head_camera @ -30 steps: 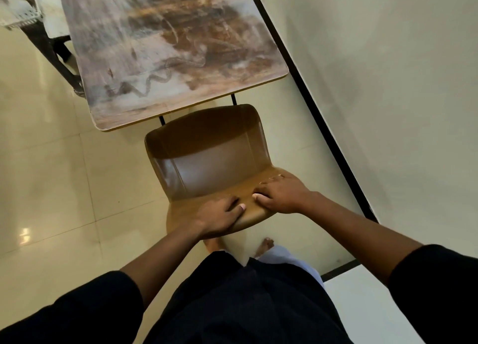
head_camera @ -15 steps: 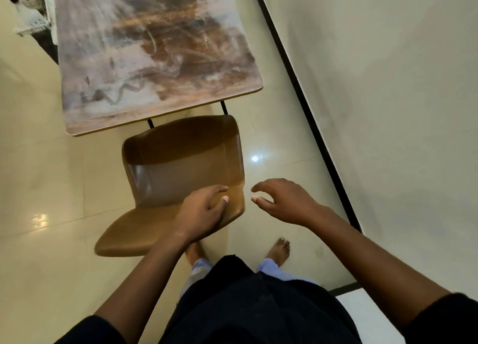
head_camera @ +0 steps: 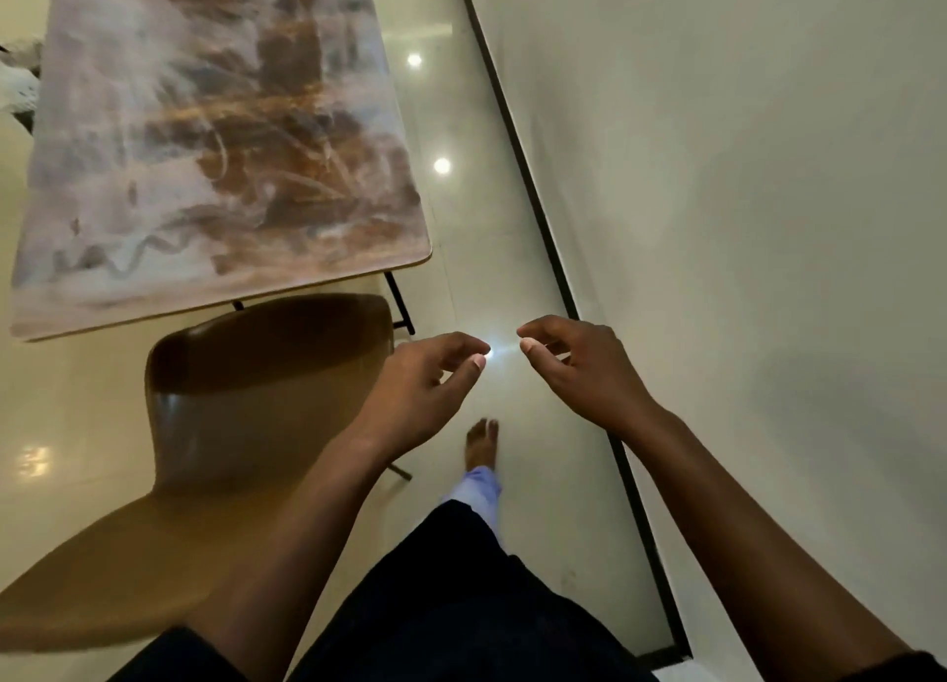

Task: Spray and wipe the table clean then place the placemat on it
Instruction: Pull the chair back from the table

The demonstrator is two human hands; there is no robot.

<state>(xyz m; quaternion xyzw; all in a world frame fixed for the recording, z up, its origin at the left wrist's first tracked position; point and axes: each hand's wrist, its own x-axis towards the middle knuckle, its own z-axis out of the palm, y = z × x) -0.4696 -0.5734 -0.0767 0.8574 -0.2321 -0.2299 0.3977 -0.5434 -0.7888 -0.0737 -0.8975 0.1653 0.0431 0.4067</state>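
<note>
Hovering loosely curled and empty, left hand (head_camera: 425, 394) sits nearer the counter (head_camera: 215, 143), upper left; right hand (head_camera: 579, 368) farther.

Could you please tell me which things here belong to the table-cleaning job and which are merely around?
Job: table, smeared; left hand and right hand, both holding nothing.
Around: chair beside the table; wall; floor.

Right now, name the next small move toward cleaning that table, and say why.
Probably go and fetch the spray and cloth. Both hands, left and right, hang empty over the floor, the chair is untouched, the table is smeared, and no spray, cloth or placemat is in view.
</note>
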